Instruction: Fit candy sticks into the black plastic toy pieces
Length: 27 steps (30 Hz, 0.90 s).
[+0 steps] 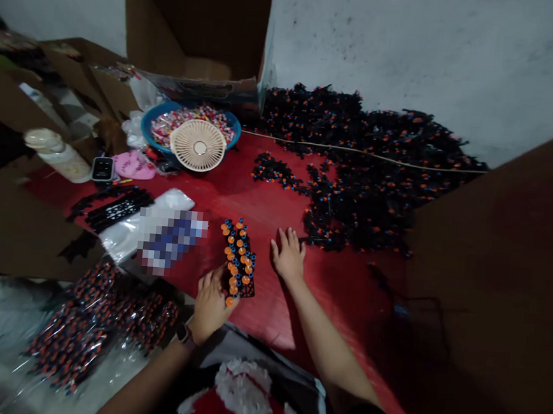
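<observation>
A black rack of small parts with orange and blue caps (238,258) lies on the red table (277,201). My left hand (211,304) grips its near end, fingers curled round the edge. My right hand (288,256) rests flat on the table just right of the rack, fingers stretched out and holding nothing. A large heap of loose black parts with orange and blue tips (365,169) spreads across the far right of the table, close beyond my right hand.
A small beige fan (198,145) leans on a blue bowl of wrapped sweets (163,116). Clear bags of finished parts (89,326) lie at the near left. A plastic bag (160,226), black strips (113,210), cardboard boxes (200,22) and a brown board (495,281) surround the work area.
</observation>
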Each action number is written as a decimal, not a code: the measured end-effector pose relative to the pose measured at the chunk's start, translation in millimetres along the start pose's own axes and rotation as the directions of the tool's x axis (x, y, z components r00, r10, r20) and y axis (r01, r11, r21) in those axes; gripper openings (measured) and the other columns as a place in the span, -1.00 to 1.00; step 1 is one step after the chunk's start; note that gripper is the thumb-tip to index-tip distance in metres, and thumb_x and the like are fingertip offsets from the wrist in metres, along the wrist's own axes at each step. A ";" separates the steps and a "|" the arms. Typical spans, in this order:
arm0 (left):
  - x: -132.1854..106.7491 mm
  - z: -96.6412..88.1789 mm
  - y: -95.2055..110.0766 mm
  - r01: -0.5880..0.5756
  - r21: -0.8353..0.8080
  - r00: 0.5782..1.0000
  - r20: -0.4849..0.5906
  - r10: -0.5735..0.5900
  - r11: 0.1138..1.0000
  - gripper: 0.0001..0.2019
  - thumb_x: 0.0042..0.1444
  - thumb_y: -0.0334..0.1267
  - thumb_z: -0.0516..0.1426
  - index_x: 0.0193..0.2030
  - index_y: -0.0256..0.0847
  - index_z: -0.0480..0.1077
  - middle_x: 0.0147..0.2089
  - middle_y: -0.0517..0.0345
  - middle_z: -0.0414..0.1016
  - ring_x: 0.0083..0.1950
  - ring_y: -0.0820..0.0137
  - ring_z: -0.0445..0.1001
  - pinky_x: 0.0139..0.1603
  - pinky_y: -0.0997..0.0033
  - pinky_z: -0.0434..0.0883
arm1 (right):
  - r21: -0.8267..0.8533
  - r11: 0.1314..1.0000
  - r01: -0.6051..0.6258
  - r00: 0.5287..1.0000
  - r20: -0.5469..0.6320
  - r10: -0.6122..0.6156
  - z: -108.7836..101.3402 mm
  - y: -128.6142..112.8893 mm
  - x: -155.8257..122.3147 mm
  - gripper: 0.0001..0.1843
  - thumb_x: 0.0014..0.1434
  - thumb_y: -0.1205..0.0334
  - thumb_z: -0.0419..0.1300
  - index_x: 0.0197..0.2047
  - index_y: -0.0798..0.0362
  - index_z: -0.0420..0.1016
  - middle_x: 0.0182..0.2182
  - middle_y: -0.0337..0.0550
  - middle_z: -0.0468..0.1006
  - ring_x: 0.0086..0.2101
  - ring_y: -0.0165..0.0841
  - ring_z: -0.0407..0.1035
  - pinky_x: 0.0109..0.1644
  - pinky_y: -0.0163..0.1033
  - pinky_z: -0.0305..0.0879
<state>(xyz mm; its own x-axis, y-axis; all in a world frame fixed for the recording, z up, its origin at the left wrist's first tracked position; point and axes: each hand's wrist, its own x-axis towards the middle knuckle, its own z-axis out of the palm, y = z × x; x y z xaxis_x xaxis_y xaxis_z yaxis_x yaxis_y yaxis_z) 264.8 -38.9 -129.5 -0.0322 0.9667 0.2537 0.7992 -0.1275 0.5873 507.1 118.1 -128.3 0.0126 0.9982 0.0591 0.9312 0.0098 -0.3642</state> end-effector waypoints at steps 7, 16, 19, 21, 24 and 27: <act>29.3 -8.0 -0.2 0.281 -0.361 0.933 -0.115 -0.341 0.890 -0.63 0.41 -0.22 0.18 0.28 -0.21 0.54 0.24 -0.28 0.62 0.33 -0.09 0.56 0.45 -0.24 0.45 | 0.006 1.000 0.009 0.998 -0.055 -0.008 4.8 5.1 -5.8 -0.29 0.61 -0.08 -0.09 0.59 0.12 0.36 0.61 0.24 0.26 0.56 -0.01 0.12 0.63 0.24 -0.05; 5.2 -11.6 12.2 0.339 -0.259 0.911 -0.151 -0.384 0.904 -0.15 -0.10 -0.01 0.56 0.33 -0.19 0.44 0.34 -0.26 0.53 0.50 -0.32 0.41 0.55 -0.44 0.31 | 0.042 0.999 0.014 0.995 -0.099 -0.010 5.3 3.7 -5.7 -0.31 0.58 -0.06 -0.07 0.54 0.16 0.41 0.56 0.27 0.34 0.51 0.02 0.17 0.60 0.24 0.00; 6.3 -5.0 11.5 0.393 -0.138 0.892 -0.184 -0.414 0.909 -0.11 -0.08 0.04 0.56 0.35 -0.20 0.40 0.35 -0.33 0.52 0.54 -0.41 0.34 0.52 -0.56 0.27 | 0.051 0.999 0.015 0.996 -0.086 -0.011 5.8 5.8 -6.2 -0.30 0.58 -0.07 -0.08 0.54 0.16 0.41 0.58 0.24 0.31 0.52 0.02 0.16 0.60 0.23 0.00; 13.0 -4.3 9.1 0.373 -0.141 0.892 -0.218 -0.396 0.917 -0.23 0.02 -0.03 0.52 0.32 -0.16 0.40 0.31 -0.31 0.55 0.48 -0.37 0.41 0.47 -0.52 0.33 | 0.056 0.998 0.016 0.997 -0.075 -0.012 6.5 7.4 -6.2 -0.30 0.57 -0.06 -0.07 0.55 0.17 0.40 0.58 0.24 0.31 0.52 0.02 0.16 0.59 0.22 0.01; 24.8 -12.0 5.0 0.259 -0.253 0.917 -0.239 -0.320 0.932 -0.35 0.07 -0.17 0.47 0.29 -0.08 0.41 0.25 -0.22 0.59 0.37 -0.22 0.55 0.38 -0.31 0.48 | 0.055 0.998 0.020 0.997 -0.075 -0.016 7.7 8.9 -5.8 -0.31 0.56 -0.04 -0.05 0.54 0.17 0.41 0.57 0.26 0.33 0.51 0.03 0.17 0.58 0.23 0.03; 32.1 -26.6 0.7 0.230 -0.418 0.924 -0.191 -0.332 0.879 -0.21 0.01 -0.22 0.47 0.37 -0.14 0.31 0.27 -0.20 0.59 0.29 -0.08 0.64 0.32 -0.10 0.58 | 0.056 0.998 0.025 0.996 -0.086 -0.020 9.2 9.5 -5.2 -0.32 0.55 -0.04 -0.04 0.53 0.15 0.42 0.56 0.26 0.34 0.51 0.04 0.18 0.57 0.24 0.04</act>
<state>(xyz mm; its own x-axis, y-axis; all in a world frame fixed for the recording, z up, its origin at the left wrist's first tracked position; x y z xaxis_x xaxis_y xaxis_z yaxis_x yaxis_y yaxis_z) 248.4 -13.9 -100.5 -0.4099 0.8930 0.1859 0.4444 0.0175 0.8957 512.5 113.5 -140.6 0.0248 0.9889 0.1463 0.9093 0.0384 -0.4143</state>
